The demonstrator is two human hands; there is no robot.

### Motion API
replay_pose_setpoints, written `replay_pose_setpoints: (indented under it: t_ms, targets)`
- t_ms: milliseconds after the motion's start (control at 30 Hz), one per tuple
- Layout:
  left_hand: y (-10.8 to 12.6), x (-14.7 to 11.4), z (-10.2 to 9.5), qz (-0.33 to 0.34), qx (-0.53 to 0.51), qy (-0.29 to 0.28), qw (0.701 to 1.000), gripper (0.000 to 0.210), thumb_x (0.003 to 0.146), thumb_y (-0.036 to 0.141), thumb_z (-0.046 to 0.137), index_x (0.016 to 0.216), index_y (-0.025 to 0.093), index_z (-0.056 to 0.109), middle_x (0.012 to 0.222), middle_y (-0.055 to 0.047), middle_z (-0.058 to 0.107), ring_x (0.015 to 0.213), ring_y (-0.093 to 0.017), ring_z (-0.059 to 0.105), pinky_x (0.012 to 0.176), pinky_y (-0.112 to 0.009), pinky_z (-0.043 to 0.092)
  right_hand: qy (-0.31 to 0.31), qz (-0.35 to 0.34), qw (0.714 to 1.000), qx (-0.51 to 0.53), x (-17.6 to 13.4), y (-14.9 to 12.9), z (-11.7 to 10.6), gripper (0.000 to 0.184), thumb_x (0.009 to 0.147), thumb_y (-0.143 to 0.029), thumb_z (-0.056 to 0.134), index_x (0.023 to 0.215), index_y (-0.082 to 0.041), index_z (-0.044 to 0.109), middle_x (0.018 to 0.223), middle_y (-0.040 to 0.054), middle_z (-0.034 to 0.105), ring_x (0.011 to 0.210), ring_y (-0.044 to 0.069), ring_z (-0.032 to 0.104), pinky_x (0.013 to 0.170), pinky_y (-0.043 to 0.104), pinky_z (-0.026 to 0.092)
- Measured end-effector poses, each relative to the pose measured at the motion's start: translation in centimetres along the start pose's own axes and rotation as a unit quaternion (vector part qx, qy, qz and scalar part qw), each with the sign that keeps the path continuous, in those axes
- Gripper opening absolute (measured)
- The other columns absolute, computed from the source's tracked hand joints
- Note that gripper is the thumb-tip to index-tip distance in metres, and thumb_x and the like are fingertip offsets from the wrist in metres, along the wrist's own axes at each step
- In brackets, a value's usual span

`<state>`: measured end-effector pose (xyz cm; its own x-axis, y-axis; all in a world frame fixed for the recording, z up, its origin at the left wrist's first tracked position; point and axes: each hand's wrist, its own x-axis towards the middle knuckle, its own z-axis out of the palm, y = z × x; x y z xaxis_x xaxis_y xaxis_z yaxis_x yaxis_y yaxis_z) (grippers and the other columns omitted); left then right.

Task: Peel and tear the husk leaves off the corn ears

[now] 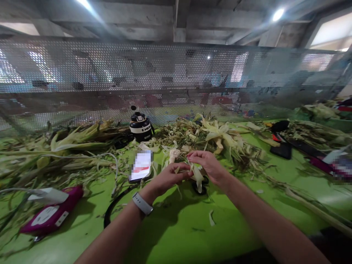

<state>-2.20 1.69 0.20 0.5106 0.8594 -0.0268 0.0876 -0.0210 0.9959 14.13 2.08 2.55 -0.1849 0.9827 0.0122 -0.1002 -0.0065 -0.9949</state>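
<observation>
My left hand and my right hand meet over the green table, fingertips close together. Between them hangs a pale strip of corn husk, its lower end loose. The left fingers reach in from the side and close on the husk's edge. My right thumb and forefinger are pinched together at its top; the exact grip is partly hidden. Just behind the left hand stands a cream, knobbly-topped piece whose kind is unclear. Black scissors lie under the husk, mostly their handles showing.
A lit phone lies left of my hands, near a black bottle. Heaps of husks line the back before a perforated metal screen. A magenta power strip with a white plug sits left; dark pouches lie right.
</observation>
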Motion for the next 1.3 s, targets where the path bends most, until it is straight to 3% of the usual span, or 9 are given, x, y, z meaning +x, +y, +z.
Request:
replay_pose_setpoints:
  t_ms: [67,167,267,367,567,733,833,1067,1300]
  targets:
    - [0.5,-0.3,0.2,0.032,0.043,-0.045,0.998,0.022,0.072,0.036,0.069,0.083,0.018,0.072,0.083,-0.003,0.066,0.064,-0.011,0.053,0.059,-0.022,0.041,0.004,-0.022,1.000,-0.009,0.1,0.0,-0.1,0.014,0.061,-0.026,0.069,0.055,-0.017,0.060,0.085,0.0033,0.063,0.075,0.013,0.056,0.071,0.026,0.044]
    - [1.2,-0.7,0.8,0.084,0.098,-0.175,0.976,0.016,0.075,0.031,0.067,0.082,0.018,0.073,0.084,-0.004,0.065,0.076,-0.015,0.057,0.074,-0.026,0.044,0.025,-0.055,0.998,-0.024,0.4,0.4,-0.3,0.013,0.062,-0.028,0.068,0.059,-0.017,0.061,0.080,0.0023,0.063,0.077,0.014,0.056,0.078,0.027,0.043]
    - [1.4,-0.9,1.3,0.091,0.097,-0.216,0.967,0.017,0.078,0.031,0.063,0.078,0.018,0.073,0.077,-0.003,0.063,0.072,-0.014,0.056,0.071,-0.024,0.044,0.054,-0.077,0.994,-0.058,0.8,0.7,-0.5,0.015,0.065,-0.031,0.067,0.064,-0.017,0.061,0.073,0.0006,0.062,0.071,0.013,0.054,0.073,0.027,0.043]
    - [1.0,-0.8,1.4,0.048,0.037,-0.194,0.979,0.020,0.076,0.035,0.066,0.083,0.017,0.071,0.079,-0.004,0.064,0.072,-0.014,0.057,0.070,-0.025,0.045,0.060,-0.094,0.988,-0.109,1.0,0.5,-0.8,0.020,0.070,-0.037,0.064,0.070,-0.017,0.062,0.069,-0.0003,0.062,0.067,0.013,0.054,0.068,0.026,0.043]
    - [0.0,-0.1,1.2,-0.007,-0.102,-0.036,0.994,0.028,0.069,0.038,0.072,0.084,0.016,0.064,0.078,-0.002,0.064,0.069,-0.012,0.059,0.066,-0.024,0.045,-0.058,-0.021,0.990,-0.129,0.7,-1.2,-2.5,0.045,0.081,-0.057,0.050,0.071,-0.016,0.066,0.071,0.0037,0.067,0.068,0.016,0.061,0.068,0.029,0.046]
    - [-0.5,0.6,1.1,0.019,-0.124,0.037,0.991,0.033,0.066,0.042,0.074,0.084,0.016,0.063,0.073,0.000,0.062,0.066,-0.011,0.056,0.064,-0.022,0.043,-0.104,-0.096,0.937,-0.320,0.2,-2.2,-3.8,0.029,0.075,-0.045,0.065,0.082,-0.018,0.069,0.081,0.0028,0.068,0.079,0.019,0.061,0.074,0.030,0.044]
    - [-0.6,0.8,1.1,0.046,-0.118,0.049,0.991,0.031,0.069,0.041,0.072,0.086,0.015,0.065,0.073,-0.001,0.064,0.067,-0.011,0.055,0.064,-0.022,0.040,-0.111,-0.136,0.914,-0.365,0.3,-2.1,-3.9,0.023,0.080,-0.040,0.060,0.083,-0.019,0.069,0.084,0.0024,0.068,0.082,0.019,0.060,0.076,0.030,0.042]
    - [-0.8,0.9,1.0,0.069,-0.142,0.039,0.987,0.029,0.065,0.036,0.076,0.075,0.014,0.060,0.068,0.003,0.057,0.060,-0.007,0.048,0.058,-0.020,0.036,-0.100,-0.174,0.921,-0.334,0.6,-0.9,-2.9,0.025,0.085,-0.040,0.053,0.079,-0.018,0.061,0.072,-0.0010,0.059,0.068,0.014,0.051,0.063,0.024,0.040]
    - [-0.6,0.9,0.9,0.058,-0.166,0.012,0.984,0.038,0.055,0.031,0.083,0.080,0.016,0.059,0.060,0.005,0.056,0.055,-0.007,0.049,0.058,-0.021,0.038,-0.087,-0.192,0.933,-0.292,0.7,-0.7,-2.6,0.022,0.085,-0.038,0.053,0.077,-0.018,0.057,0.071,-0.0009,0.056,0.069,0.014,0.051,0.065,0.025,0.042]
